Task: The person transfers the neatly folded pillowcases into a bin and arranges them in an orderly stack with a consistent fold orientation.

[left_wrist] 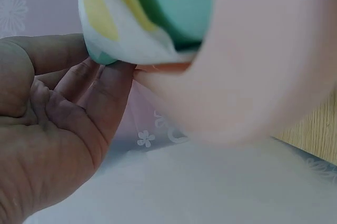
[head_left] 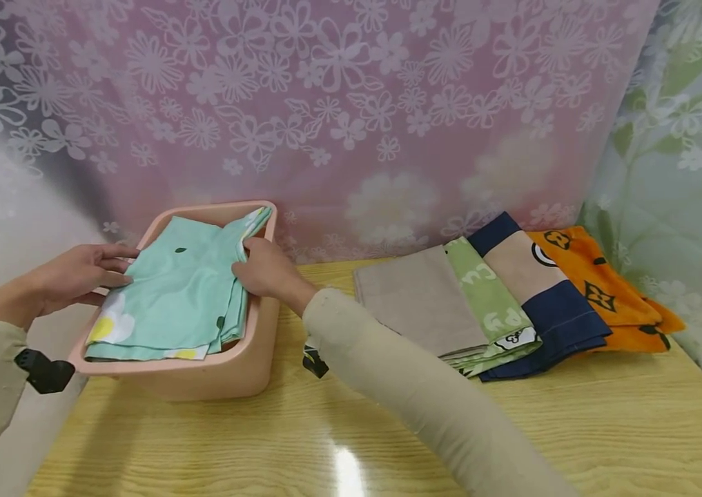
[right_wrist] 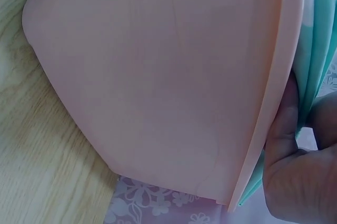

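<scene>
The right hand (head_left: 266,269) pinches smooth, layered mint cloth (head_left: 177,286) at two o'clock in the round-cornered pink basket (head_left: 214,383); the left hand (head_left: 77,276), fingers loosely extended, touches the cloth's nine-o'clock edge.

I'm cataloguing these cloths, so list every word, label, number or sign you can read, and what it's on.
Green cloth: white letter-like marks, too blurred and partly covered to read.
Orange cloth: dark four-petalled flower signs, no readable words.
Navy-and-beige cloth: part of a round black-and-white figure, no readable letters.
Teal cloth and pink bin: no lettering visible.
No text reads clearly anywhere.
</scene>
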Demonstrator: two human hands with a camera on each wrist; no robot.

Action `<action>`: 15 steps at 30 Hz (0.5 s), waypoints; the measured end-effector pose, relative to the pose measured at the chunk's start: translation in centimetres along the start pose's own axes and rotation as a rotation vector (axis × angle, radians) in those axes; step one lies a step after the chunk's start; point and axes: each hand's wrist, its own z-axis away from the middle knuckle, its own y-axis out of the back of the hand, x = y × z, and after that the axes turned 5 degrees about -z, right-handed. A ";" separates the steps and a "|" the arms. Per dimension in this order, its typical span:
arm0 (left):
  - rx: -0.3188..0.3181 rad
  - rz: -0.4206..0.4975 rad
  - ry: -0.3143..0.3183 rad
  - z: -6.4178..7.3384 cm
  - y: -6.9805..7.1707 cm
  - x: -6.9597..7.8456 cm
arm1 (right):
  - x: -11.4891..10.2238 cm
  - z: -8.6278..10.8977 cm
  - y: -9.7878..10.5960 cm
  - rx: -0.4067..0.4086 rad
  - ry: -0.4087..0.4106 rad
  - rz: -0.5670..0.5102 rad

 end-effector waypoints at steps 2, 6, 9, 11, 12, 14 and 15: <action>0.014 -0.005 0.005 0.1 -0.1 -0.1 | -0.1 -0.1 -0.2 -0.003 -0.009 0.015; 0.034 -0.019 -0.002 0.4 -0.3 -0.2 | -0.3 -0.2 -0.4 0.002 -0.025 0.036; 0.038 -0.044 -0.025 0.5 -0.3 -0.1 | -0.5 -0.2 -0.4 0.012 -0.027 0.049; 0.040 -0.061 -0.040 0.5 -0.3 0.1 | -0.6 -0.2 -0.3 0.015 -0.029 0.057; 0.042 -0.066 -0.043 0.5 -0.3 0.1 | -0.6 -0.3 -0.4 0.016 -0.032 0.061; 0.047 -0.074 -0.044 0.5 -0.3 0.2 | -0.7 -0.4 -0.4 0.015 -0.042 0.070; 0.051 -0.074 -0.040 0.5 -0.3 0.2 | -0.7 -0.4 -0.5 0.012 -0.049 0.070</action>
